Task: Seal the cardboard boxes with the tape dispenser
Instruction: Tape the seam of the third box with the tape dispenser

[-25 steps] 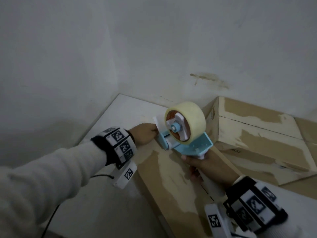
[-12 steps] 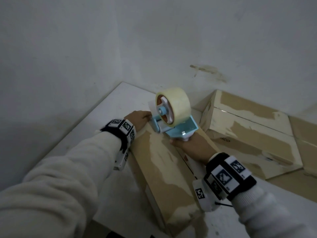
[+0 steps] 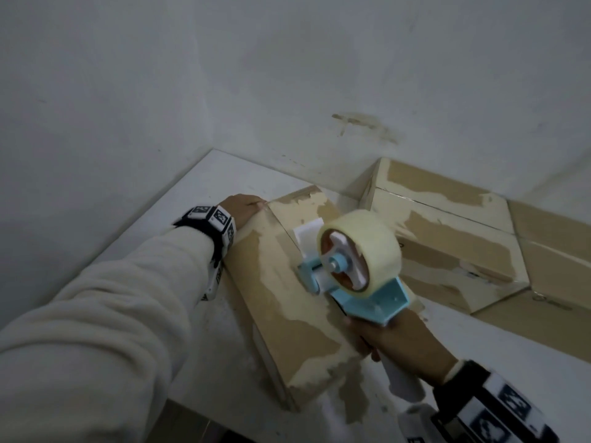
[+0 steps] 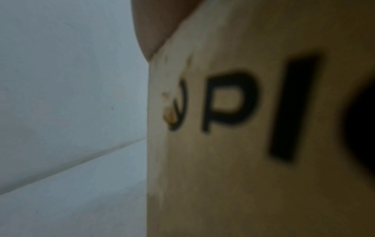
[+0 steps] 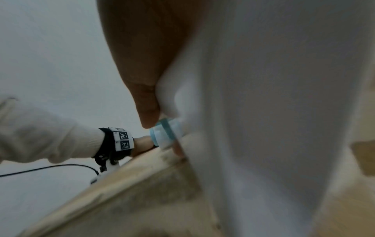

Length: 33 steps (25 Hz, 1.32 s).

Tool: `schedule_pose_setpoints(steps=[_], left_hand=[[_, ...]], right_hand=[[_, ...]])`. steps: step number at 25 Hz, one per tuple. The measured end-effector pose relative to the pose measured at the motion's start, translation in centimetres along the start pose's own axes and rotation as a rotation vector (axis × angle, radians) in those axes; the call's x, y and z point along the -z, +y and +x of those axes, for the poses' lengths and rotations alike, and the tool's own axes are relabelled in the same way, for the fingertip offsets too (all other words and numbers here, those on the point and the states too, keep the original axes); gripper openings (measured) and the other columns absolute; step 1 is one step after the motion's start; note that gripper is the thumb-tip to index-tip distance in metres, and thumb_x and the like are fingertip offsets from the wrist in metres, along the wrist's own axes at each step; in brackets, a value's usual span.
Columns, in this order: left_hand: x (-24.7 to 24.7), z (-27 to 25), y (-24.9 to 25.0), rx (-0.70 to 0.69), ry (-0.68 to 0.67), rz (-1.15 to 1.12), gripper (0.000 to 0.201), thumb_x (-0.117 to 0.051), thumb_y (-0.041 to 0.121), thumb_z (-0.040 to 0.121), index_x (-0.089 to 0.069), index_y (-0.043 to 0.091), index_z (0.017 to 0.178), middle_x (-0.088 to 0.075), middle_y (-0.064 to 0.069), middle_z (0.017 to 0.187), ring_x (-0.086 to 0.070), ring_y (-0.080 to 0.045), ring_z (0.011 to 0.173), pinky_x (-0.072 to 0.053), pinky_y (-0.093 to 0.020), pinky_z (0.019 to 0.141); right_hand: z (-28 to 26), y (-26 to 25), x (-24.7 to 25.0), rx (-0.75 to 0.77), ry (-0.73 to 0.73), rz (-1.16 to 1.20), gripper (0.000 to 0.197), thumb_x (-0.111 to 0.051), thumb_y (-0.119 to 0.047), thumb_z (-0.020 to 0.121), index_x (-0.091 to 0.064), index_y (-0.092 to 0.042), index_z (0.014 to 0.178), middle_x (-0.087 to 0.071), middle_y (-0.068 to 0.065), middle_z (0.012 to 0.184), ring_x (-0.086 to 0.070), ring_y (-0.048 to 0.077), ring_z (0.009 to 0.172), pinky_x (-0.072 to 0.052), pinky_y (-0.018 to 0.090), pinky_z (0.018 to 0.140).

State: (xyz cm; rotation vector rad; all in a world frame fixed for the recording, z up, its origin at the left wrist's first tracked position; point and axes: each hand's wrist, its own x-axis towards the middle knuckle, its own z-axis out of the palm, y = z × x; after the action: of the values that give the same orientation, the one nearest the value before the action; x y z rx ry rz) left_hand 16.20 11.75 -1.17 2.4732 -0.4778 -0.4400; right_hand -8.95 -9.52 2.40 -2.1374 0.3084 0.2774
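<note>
Cardboard box [image 3: 287, 302] lies on a white table [image 3: 204, 187] in a bare-walled corner, right hand [image 3: 406, 343] gripping the tape dispenser [image 3: 355, 266].

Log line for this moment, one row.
step: taping seam | right hand: grips tape dispenser | left hand: holds far end of box

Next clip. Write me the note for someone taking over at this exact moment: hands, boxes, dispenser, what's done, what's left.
Left hand: on the far end of the near box; its grip is hidden.
Right hand: grips the tape dispenser handle, head on the box top about midway along the seam.
Done: strip appears laid from the far end to the dispenser.
Left: run to the near end, cut; second box by the wall, tape state unclear.
</note>
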Motion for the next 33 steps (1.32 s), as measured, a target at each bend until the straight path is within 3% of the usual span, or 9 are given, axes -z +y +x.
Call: schedule_pose_setpoints(steps=[6, 10, 14, 16, 18, 20, 25, 29, 33], left_hand=[[1.3, 0.5, 0.2, 0.026, 0.036, 0.102, 0.041, -0.035, 0.025, 0.101, -0.043, 0.015, 0.140, -0.041, -0.008, 0.147, -0.040, -0.024, 0.134, -0.027, -0.028, 0.110], [3.1, -1.0, 1.1, 0.039, 0.108, 0.098, 0.051, -0.043, 0.029, 0.097, -0.032, 0.017, 0.145, -0.035, -0.009, 0.151, -0.035, -0.026, 0.137, -0.028, -0.034, 0.112], [1.3, -3.4, 2.8, 0.021, 0.136, 0.030, 0.052, -0.050, 0.039, 0.090, -0.045, 0.015, 0.136, -0.049, -0.010, 0.138, -0.046, -0.029, 0.125, -0.037, -0.033, 0.099], [-1.5, -4.9, 3.1, 0.069, 0.150, 0.101, 0.083, -0.053, 0.057, 0.072, -0.036, 0.012, 0.139, -0.043, -0.012, 0.138, -0.039, -0.031, 0.128, -0.033, -0.040, 0.104], [-4.5, -6.3, 3.4, 0.120, 0.097, 0.251, 0.126, -0.054, 0.077, 0.056, -0.004, 0.008, 0.149, -0.012, -0.013, 0.156, -0.010, -0.031, 0.145, -0.012, -0.048, 0.115], [-6.5, -6.8, 3.2, 0.142, 0.081, 0.336, 0.143, -0.055, 0.085, 0.050, 0.014, 0.007, 0.148, 0.012, -0.011, 0.158, 0.009, -0.028, 0.147, 0.001, -0.050, 0.118], [-7.0, -6.5, 2.9, 0.130, 0.169, 0.340, 0.139, -0.057, 0.082, 0.052, 0.013, 0.009, 0.148, 0.010, -0.010, 0.159, 0.008, -0.025, 0.147, -0.001, -0.049, 0.119], [-7.0, -6.8, 3.2, 0.132, 0.170, 0.379, 0.134, -0.056, 0.080, 0.056, 0.010, 0.008, 0.149, 0.009, -0.012, 0.158, 0.008, -0.028, 0.147, -0.001, -0.050, 0.119], [-6.8, -6.9, 3.9, -0.016, 0.173, 0.439, 0.116, -0.056, 0.072, 0.064, 0.007, 0.025, 0.150, 0.012, -0.003, 0.159, 0.011, -0.031, 0.146, -0.004, -0.057, 0.115]], right_hand=[[1.4, 1.1, -1.3, 0.001, 0.102, -0.059, 0.013, -0.068, -0.040, 0.081, -0.062, -0.033, 0.072, -0.060, -0.009, 0.058, -0.055, 0.011, 0.057, -0.047, 0.034, 0.065], [6.1, -2.4, -1.9, 0.068, 0.071, -0.140, 0.019, -0.058, -0.036, 0.088, -0.053, -0.034, 0.070, -0.052, -0.011, 0.061, -0.050, 0.013, 0.059, -0.039, 0.027, 0.065], [12.0, -4.9, -2.9, 0.111, 0.029, -0.177, 0.026, -0.057, -0.044, 0.086, -0.047, -0.035, 0.064, -0.051, -0.008, 0.060, -0.057, 0.024, 0.071, -0.048, 0.032, 0.072], [13.8, -5.4, -3.2, 0.106, 0.016, -0.173, 0.017, -0.059, -0.047, 0.082, -0.059, -0.032, 0.075, -0.058, -0.002, 0.068, -0.059, 0.025, 0.079, -0.045, 0.030, 0.072], [14.7, -5.3, -3.3, 0.083, 0.031, -0.142, 0.029, -0.062, -0.048, 0.078, -0.067, -0.024, 0.094, -0.066, 0.005, 0.083, -0.062, 0.025, 0.083, -0.043, 0.027, 0.070], [14.7, -5.2, -3.5, 0.063, 0.032, -0.138, 0.035, -0.063, -0.050, 0.075, -0.067, -0.023, 0.097, -0.068, 0.006, 0.084, -0.064, 0.025, 0.079, -0.046, 0.028, 0.069], [12.5, -5.1, -2.6, 0.037, 0.010, -0.062, 0.029, -0.064, -0.036, 0.079, -0.064, -0.021, 0.103, -0.068, 0.007, 0.091, -0.067, 0.028, 0.071, -0.057, 0.038, 0.065], [6.7, -2.7, -1.1, 0.013, 0.054, -0.005, 0.014, -0.068, -0.026, 0.079, -0.062, -0.022, 0.091, -0.068, 0.006, 0.082, -0.064, 0.026, 0.060, -0.054, 0.034, 0.052], [3.7, -0.6, -0.3, 0.015, 0.047, -0.012, 0.013, -0.068, -0.026, 0.078, -0.063, -0.020, 0.089, -0.070, 0.009, 0.082, -0.066, 0.030, 0.062, -0.056, 0.042, 0.057]])
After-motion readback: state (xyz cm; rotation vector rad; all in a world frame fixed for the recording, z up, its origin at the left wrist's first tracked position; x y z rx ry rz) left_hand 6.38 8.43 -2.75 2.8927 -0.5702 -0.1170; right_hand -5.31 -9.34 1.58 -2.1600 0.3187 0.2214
